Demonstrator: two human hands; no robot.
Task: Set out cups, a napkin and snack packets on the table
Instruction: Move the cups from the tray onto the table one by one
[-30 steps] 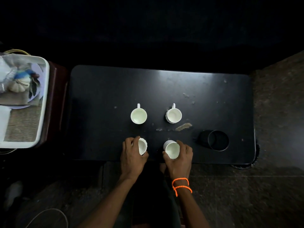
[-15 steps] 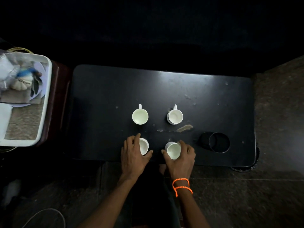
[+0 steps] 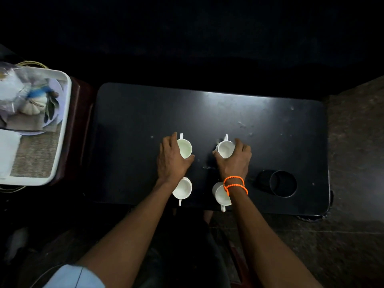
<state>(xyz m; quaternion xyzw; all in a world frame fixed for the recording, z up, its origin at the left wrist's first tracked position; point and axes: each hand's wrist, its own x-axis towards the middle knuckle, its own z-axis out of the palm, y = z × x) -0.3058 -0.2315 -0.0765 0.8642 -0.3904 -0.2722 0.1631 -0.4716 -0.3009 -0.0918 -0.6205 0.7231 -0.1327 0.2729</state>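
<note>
- Table (image 3: 135, 121): dark rectangular top with rounded corners, seen from above; I note pale specks and scuffs on its right half.
- Far left cup (image 3: 185, 149): white, upright, handle pointing away from me. My left hand (image 3: 171, 161) wraps it from its left side, fingers curled along the wall and thumb under the near rim.
- Far right cup (image 3: 225, 149): white, upright, handle also pointing away. My right hand (image 3: 235, 161) grips it from its right side, thumb reaching round the near left of the rim.
- Near left cup (image 3: 182, 190): white, upright, handle toward me, close to the table's near edge; my left wrist passes over its left part. No hand holds it.
- Near right cup (image 3: 220, 194): white, handle toward me, partly covered by my right wrist, which wears a double orange beaded bracelet (image 3: 235, 185). No hand holds it.
- The four cups form a square near the middle of the table's near half, each well apart from the next.
- Dark round container (image 3: 280, 183): lies to the right of the near cups, open mouth showing; I cannot tell what it is.
- White tray (image 3: 62, 129): stands beside the table's left end on a dark red-brown stand, holding a woven mat, a clear plastic packet (image 3: 18, 88) and a white folded napkin (image 3: 8, 150); the packet's contents are too blurred to name.
</note>
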